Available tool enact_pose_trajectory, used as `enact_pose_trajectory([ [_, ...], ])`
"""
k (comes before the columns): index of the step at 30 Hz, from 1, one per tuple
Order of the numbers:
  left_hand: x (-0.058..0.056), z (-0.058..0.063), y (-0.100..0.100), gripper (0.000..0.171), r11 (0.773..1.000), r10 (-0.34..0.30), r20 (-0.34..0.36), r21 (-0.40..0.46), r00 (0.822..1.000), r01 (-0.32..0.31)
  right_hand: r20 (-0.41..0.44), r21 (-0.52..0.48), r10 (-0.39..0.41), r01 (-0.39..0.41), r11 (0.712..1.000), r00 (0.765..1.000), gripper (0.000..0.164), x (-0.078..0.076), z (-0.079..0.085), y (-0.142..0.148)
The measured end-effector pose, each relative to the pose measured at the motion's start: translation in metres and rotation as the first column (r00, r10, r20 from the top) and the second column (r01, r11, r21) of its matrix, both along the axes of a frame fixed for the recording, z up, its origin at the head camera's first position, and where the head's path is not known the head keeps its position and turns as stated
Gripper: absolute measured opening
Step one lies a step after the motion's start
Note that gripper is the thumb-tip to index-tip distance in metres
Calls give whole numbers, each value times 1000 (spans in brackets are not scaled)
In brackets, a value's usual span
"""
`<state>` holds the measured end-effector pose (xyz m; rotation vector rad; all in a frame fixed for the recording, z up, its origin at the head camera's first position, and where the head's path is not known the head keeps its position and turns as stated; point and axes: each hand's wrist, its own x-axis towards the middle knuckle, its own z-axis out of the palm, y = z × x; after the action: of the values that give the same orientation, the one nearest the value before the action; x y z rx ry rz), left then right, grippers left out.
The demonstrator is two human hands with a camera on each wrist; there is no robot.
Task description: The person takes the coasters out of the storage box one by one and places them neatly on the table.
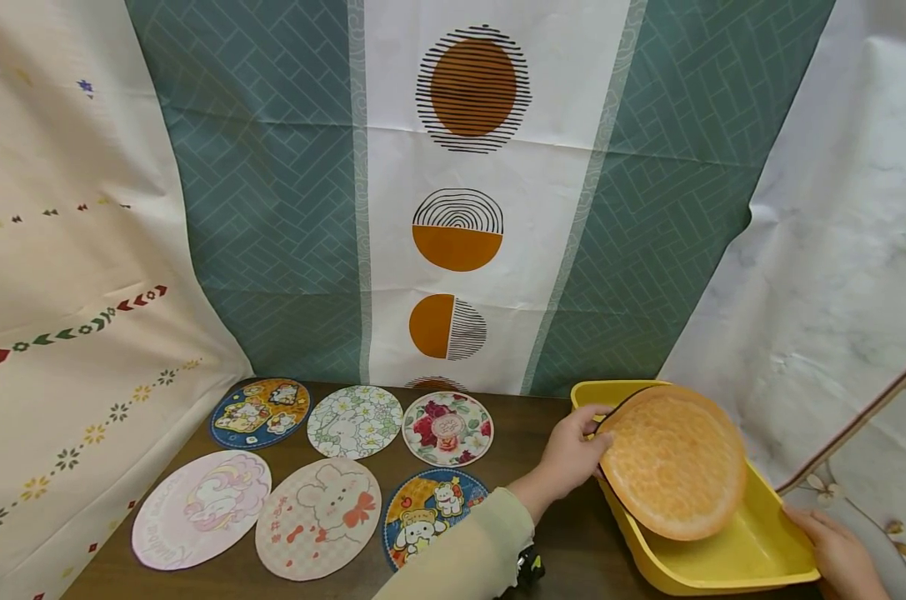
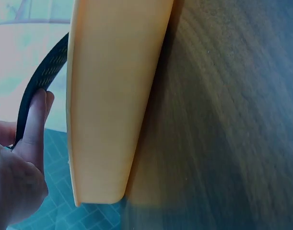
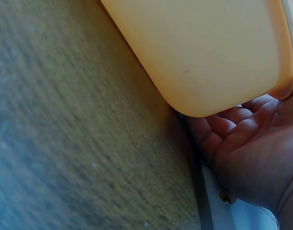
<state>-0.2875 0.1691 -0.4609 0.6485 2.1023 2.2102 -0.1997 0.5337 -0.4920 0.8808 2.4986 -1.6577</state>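
Note:
A round mat point(image 1: 673, 462) with an orange-slice-like print and a dark edge is tilted over the yellow plastic tub point(image 1: 768, 537). My left hand point(image 1: 575, 446) pinches the mat by its left edge, fingers on one face and thumb on the other. In the left wrist view the mat point(image 2: 43, 72) appears edge-on as a dark, bent strip, beside the tub's outer wall point(image 2: 115, 105). My right hand point(image 1: 838, 554) grips the tub's near right corner. The right wrist view shows its fingers point(image 3: 223, 127) curled against the tub's outside, while the thumb is mostly hidden by the rim.
Several round printed mats lie in two rows on the dark wooden table point(image 1: 573, 558), among them a floral one point(image 1: 448, 428), a bear one point(image 1: 319, 518) and a unicorn one point(image 1: 201, 510). My left sleeve partly covers a blue mat point(image 1: 430, 508). Patterned cloths point(image 1: 272, 183) hang around the table.

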Motion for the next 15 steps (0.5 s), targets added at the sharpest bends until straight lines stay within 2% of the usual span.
enact_pose_trajectory([
  [8,-7,0,-18,39,997,-4,30,77,1000,1,3,30,-20,19,999,1000,58,-1,-1,0],
  [15,-12,-2,-36,37,995,-16,9,100,1000,15,4,30,-11,11,999,1000,62,-1,-2,1],
])
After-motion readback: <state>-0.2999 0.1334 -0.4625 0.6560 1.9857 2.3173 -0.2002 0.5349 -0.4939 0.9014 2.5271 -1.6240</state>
